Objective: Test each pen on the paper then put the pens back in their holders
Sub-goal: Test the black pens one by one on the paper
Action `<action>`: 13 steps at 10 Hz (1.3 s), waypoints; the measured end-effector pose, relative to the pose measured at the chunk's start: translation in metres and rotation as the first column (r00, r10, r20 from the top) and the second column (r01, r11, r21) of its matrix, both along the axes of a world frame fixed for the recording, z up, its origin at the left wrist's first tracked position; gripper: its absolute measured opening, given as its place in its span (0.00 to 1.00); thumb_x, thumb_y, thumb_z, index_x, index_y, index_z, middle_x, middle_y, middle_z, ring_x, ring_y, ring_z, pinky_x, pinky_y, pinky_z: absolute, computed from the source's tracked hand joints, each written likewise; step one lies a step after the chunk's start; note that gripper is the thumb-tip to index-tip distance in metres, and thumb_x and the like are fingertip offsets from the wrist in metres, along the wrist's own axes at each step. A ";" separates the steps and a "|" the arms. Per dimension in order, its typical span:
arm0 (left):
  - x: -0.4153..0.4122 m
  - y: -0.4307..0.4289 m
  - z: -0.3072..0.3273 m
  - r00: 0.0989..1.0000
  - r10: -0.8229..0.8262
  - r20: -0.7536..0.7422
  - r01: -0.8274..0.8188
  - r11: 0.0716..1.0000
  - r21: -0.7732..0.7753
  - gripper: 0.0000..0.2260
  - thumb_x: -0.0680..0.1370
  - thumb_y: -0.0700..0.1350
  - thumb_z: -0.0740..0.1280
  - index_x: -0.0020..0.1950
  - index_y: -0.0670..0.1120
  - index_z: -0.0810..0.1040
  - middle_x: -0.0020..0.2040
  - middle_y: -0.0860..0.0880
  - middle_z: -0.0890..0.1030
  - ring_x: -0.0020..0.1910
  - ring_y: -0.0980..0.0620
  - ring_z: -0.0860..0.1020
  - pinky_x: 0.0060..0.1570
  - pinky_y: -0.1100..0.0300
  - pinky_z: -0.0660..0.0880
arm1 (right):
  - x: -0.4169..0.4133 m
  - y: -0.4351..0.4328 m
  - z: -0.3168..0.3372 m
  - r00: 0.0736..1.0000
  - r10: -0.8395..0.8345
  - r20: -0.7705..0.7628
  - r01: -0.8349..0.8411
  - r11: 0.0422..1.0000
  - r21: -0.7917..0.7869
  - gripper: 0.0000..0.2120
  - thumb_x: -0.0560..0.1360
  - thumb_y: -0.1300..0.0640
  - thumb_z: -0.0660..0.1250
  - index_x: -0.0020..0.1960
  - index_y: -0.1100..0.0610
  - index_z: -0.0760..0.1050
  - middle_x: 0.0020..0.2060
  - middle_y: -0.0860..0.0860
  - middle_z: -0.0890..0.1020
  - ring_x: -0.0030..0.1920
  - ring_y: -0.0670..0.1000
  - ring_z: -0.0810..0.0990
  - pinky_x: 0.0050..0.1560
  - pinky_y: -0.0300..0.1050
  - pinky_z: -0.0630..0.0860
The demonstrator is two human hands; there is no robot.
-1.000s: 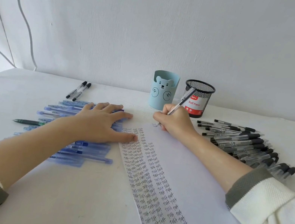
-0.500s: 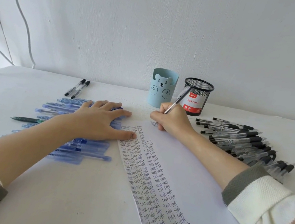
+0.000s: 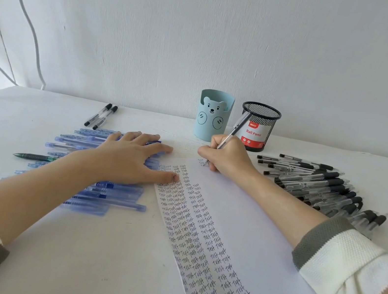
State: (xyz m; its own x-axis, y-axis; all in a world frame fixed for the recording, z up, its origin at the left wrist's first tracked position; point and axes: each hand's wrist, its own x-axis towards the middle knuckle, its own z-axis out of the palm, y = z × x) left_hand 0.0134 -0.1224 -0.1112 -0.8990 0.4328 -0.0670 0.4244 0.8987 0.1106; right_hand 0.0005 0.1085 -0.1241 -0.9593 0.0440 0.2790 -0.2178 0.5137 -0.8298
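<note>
A white paper [image 3: 250, 234] lies on the table, its left part filled with columns of the word "Test". My right hand [image 3: 227, 156] grips a clear pen [image 3: 236, 129] with its tip on the paper's far edge. My left hand [image 3: 131, 159] lies flat with spread fingers over a row of blue pens [image 3: 106, 196], its thumb pressing the paper's left edge. A heap of black pens [image 3: 323, 187] sits right of the paper. Behind stand a blue bear holder [image 3: 213, 116] and a black mesh holder [image 3: 259, 126].
Two black-capped pens [image 3: 101, 116] lie at the back left. A dark green pen [image 3: 33, 157] lies left of the blue row. A white wall rises close behind the table [image 3: 90, 258]. A grey cable [image 3: 28, 21] hangs on the wall at left.
The view has shifted slightly. My right hand keeps the pen on the paper's far edge with small writing movements. My left hand has stayed in place.
</note>
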 end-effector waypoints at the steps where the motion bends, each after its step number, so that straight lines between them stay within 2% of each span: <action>1: 0.000 0.000 0.000 1.000 0.001 0.001 -0.001 1.000 -0.001 0.45 0.58 0.84 0.43 0.73 0.71 0.52 0.78 0.60 0.53 0.77 0.51 0.52 0.75 0.43 0.47 | 0.001 0.000 0.000 1.000 0.008 0.001 -0.008 1.000 -0.001 0.16 0.68 0.63 0.69 0.27 0.56 0.65 0.19 0.52 0.75 0.23 0.48 0.71 0.30 0.38 0.69; 3: -0.001 0.001 -0.001 1.000 0.000 0.002 0.000 1.000 -0.002 0.45 0.58 0.84 0.43 0.73 0.70 0.53 0.78 0.60 0.53 0.77 0.51 0.52 0.75 0.43 0.47 | 0.001 0.001 0.000 1.000 -0.011 -0.011 0.011 1.000 -0.013 0.16 0.68 0.64 0.69 0.26 0.56 0.65 0.19 0.52 0.74 0.26 0.51 0.74 0.29 0.37 0.69; 7: -0.001 -0.001 -0.001 1.000 -0.001 0.000 0.001 1.000 -0.012 0.45 0.58 0.84 0.43 0.74 0.70 0.52 0.78 0.60 0.52 0.77 0.50 0.51 0.75 0.42 0.47 | -0.001 0.001 0.000 1.000 -0.027 -0.014 0.027 1.000 -0.012 0.16 0.68 0.65 0.69 0.27 0.57 0.64 0.20 0.54 0.73 0.24 0.49 0.74 0.28 0.35 0.69; 8: -0.001 0.000 -0.001 1.000 -0.001 -0.001 0.001 1.000 -0.014 0.46 0.58 0.84 0.43 0.74 0.70 0.52 0.78 0.59 0.52 0.77 0.50 0.51 0.75 0.42 0.47 | -0.001 0.001 -0.001 0.999 -0.040 -0.009 0.040 0.999 -0.001 0.17 0.68 0.64 0.68 0.27 0.56 0.63 0.20 0.54 0.71 0.21 0.47 0.71 0.27 0.35 0.66; 11: -0.001 0.000 -0.001 1.000 -0.005 -0.001 0.005 1.000 -0.003 0.44 0.58 0.84 0.44 0.73 0.71 0.53 0.78 0.60 0.52 0.77 0.51 0.51 0.75 0.44 0.46 | 0.001 0.002 0.002 1.000 -0.029 0.012 0.029 0.999 -0.016 0.16 0.69 0.64 0.67 0.27 0.56 0.65 0.20 0.54 0.74 0.25 0.49 0.73 0.27 0.35 0.68; 12: -0.001 -0.001 -0.001 1.000 -0.011 -0.004 0.011 1.000 -0.004 0.45 0.58 0.84 0.43 0.73 0.70 0.53 0.78 0.60 0.53 0.77 0.51 0.51 0.75 0.44 0.46 | 0.002 0.006 0.007 0.999 -0.014 0.029 0.017 0.996 -0.091 0.14 0.74 0.59 0.64 0.30 0.58 0.69 0.26 0.55 0.76 0.24 0.45 0.71 0.30 0.37 0.67; 13: -0.001 -0.001 -0.002 1.000 -0.013 -0.002 0.013 1.000 -0.004 0.45 0.58 0.84 0.42 0.73 0.70 0.53 0.78 0.60 0.52 0.77 0.51 0.51 0.75 0.44 0.46 | 0.003 0.008 0.019 1.000 -0.005 -0.024 0.002 0.992 -0.128 0.12 0.76 0.55 0.65 0.35 0.56 0.71 0.26 0.51 0.74 0.23 0.45 0.70 0.30 0.38 0.67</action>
